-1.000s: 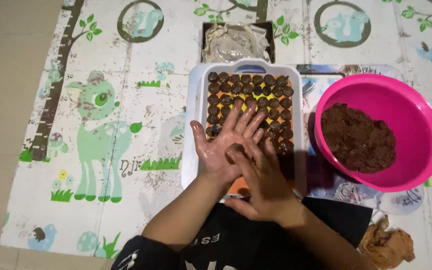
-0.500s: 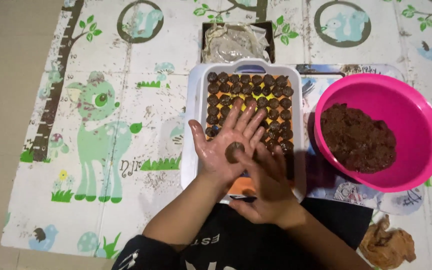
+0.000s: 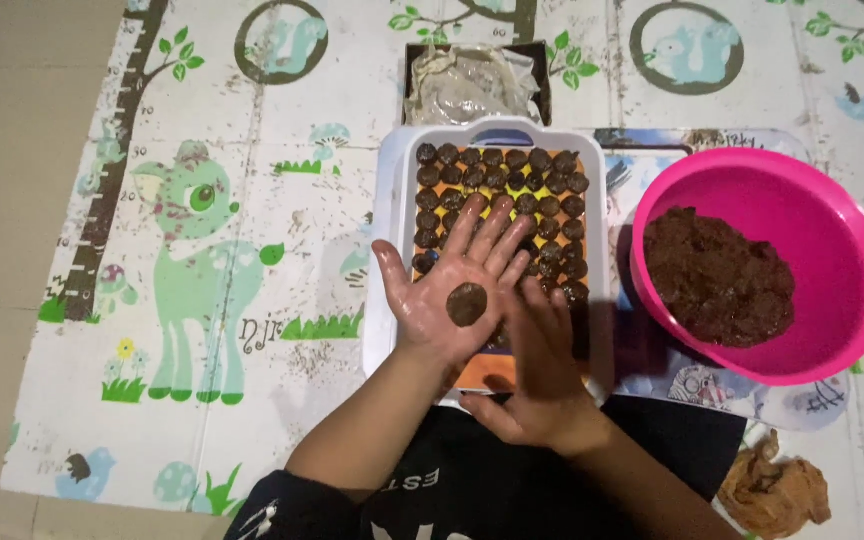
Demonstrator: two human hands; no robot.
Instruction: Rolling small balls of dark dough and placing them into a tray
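Figure. We hold the left hand (image 3: 457,290) palm up and flat over the near end of the white tray (image 3: 597,260), fingers spread, so that nothing is gripped; a round, flattened brown dough piece (image 3: 467,304) simply rests on the glossy palm. The right hand (image 3: 542,375) lies just beside it on the near right, fingers loosely extended and empty, its tips near the heel of the left palm. The tray's far and middle rows are already filled with small brown balls (image 3: 502,185) packed close together. To the right, the pink bowl (image 3: 762,265) holds the remaining brown mixture. A dark container lined with crumpled film (image 3: 477,85) sits beyond the tray, all on a patterned floor mat (image 3: 202,250).

Risks, as we judge them: the unsecured piece may slide off the slick, open palm if it tilts, landing on and denting the finished balls below; sticky dough may cling to the skin and tear; either forearm may brush the nearest row.
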